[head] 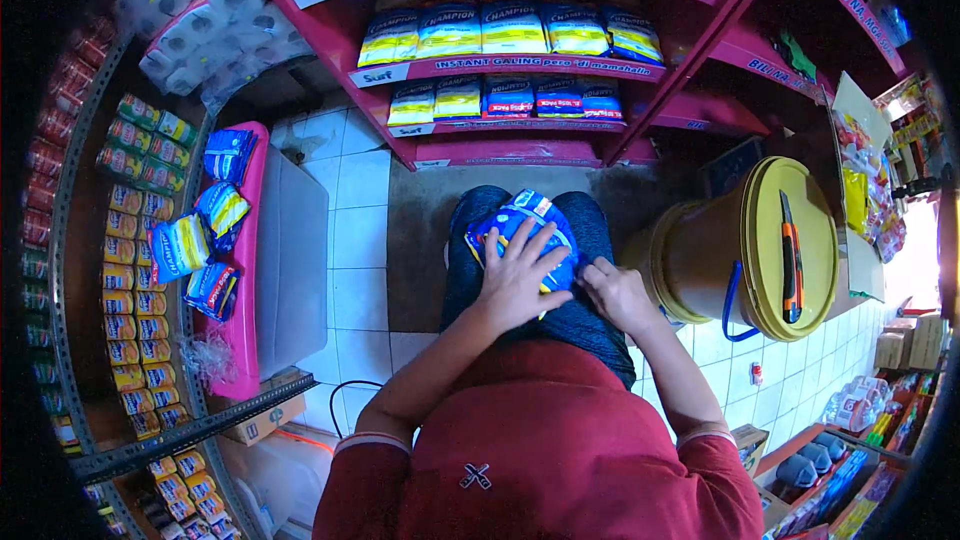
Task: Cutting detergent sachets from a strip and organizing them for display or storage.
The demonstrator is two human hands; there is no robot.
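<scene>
A blue plastic pack of Champion detergent (531, 202) lies on my lap, across both thighs. My left hand (525, 270) is spread flat over it, fingers apart, and holds it down against my legs. At the pack's right edge, the fingers of my right hand (615, 296) are closed and pinch a dark blue bit of the wrapper; the exact grip is partly hidden. To my right, an orange and black utility knife (792, 259) rests on the yellow lid (765, 240) of a plastic bucket (712, 244). On my left, several loose Champion packs (180, 246) lie on and beside a pink bin lid (244, 330).
Ahead stands a pink shelf rack (525, 69) with rows of detergent packs (513, 26). Stacked cans (127, 285) line a metal shelf on the left, below bundled toilet rolls (225, 34). A grey translucent bin (292, 255) and crumpled clear plastic (210, 360) are nearby.
</scene>
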